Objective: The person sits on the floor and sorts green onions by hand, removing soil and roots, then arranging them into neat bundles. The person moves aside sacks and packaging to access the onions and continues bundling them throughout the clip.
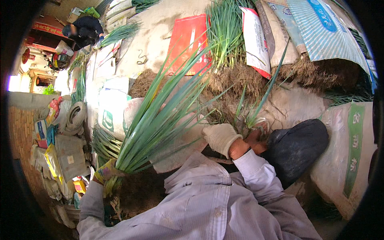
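Observation:
My left hand point(105, 172), in a soiled yellowish glove, is closed round a large bunch of green onions point(154, 120). Their long leaves fan up and to the right, while the pale lower stems hang below the glove. In a white knit glove, my right hand point(221, 137) is curled low over the ground in front of me. Its fingertips are turned away, so what they hold, if anything, is hidden. Just right of it, a few loose green onions point(258, 110) lean upward among dry roots. Another pile of green onions point(105, 144) lies beside my left hand.
Farther off, a thick row of green onions point(226, 36) with matted roots lies between a red sack point(187, 44) and a white sack point(255, 42). A filled sack point(340, 148) stands at right. At left are a tire point(76, 117) and rubbish. Another person point(85, 31) bends at far left.

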Tool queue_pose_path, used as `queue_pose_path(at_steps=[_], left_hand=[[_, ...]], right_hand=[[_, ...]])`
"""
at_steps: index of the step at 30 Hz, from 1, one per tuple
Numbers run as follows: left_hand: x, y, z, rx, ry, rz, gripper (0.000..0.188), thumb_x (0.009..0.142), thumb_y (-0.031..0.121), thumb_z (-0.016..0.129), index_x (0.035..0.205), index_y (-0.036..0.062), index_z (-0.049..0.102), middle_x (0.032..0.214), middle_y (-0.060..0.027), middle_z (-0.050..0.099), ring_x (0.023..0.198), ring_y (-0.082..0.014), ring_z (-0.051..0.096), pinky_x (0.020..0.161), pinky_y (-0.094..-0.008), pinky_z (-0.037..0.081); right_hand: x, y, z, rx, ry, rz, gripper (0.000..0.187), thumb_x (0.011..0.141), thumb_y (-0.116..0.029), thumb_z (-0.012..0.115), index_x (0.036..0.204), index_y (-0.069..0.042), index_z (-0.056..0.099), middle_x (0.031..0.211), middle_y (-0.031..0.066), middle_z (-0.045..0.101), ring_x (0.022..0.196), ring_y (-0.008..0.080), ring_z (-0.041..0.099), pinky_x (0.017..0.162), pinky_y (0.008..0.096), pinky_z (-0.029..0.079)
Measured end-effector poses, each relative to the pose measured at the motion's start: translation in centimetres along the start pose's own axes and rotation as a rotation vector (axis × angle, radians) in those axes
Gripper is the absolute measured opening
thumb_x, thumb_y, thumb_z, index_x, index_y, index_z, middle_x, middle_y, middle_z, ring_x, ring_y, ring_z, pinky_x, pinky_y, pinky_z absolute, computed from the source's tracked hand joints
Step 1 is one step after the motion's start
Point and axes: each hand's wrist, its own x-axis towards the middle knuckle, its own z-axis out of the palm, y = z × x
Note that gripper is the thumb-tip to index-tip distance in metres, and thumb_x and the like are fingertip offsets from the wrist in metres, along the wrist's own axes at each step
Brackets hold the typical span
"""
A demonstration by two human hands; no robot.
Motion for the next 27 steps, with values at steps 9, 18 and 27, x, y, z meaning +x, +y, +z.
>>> queue_pose_path(at_steps=[9, 18, 27], left_hand=[[1.2, -4.0, -0.1, 0.075, -0.029, -0.006, 0.057, 0.064, 0.018, 0.085, 0.113, -0.0004, 0.063, 0.102, -0.0081, 0.069, 0.093, -0.0161, 0.062, 0.085, -0.0315, 0.049], [1.4, -3.8, -0.5, -0.014, -0.093, 0.056, 0.048, 0.064, 0.018, 0.085, 0.105, 0.0014, 0.067, 0.097, -0.0066, 0.070, 0.087, -0.0154, 0.061, 0.079, -0.0328, 0.050], [0.9, -2.9, -0.5, -0.009, -0.072, 0.021, 0.050, 0.063, 0.019, 0.086, 0.105, -0.0006, 0.066, 0.096, -0.0064, 0.070, 0.085, -0.0155, 0.062, 0.079, -0.0323, 0.050]], right_hand=[[1.2, 1.2, 0.4, 0.287, 0.427, 0.387, 0.025, 0.086, -0.030, 0.054, 0.084, -0.007, 0.066, 0.076, 0.0207, 0.065, 0.075, 0.0404, 0.064, 0.068, 0.0500, 0.050], [1.2, 1.8, -4.7, 0.231, 0.385, 0.360, 0.028, 0.083, -0.031, 0.061, 0.091, -0.004, 0.066, 0.080, 0.0184, 0.066, 0.079, 0.0373, 0.064, 0.070, 0.0466, 0.049], [4.3, 1.6, -2.3, -0.046, 0.233, 0.170, 0.019, 0.082, -0.024, 0.056, 0.082, -0.008, 0.065, 0.076, 0.0184, 0.066, 0.076, 0.0370, 0.066, 0.065, 0.0482, 0.051]])
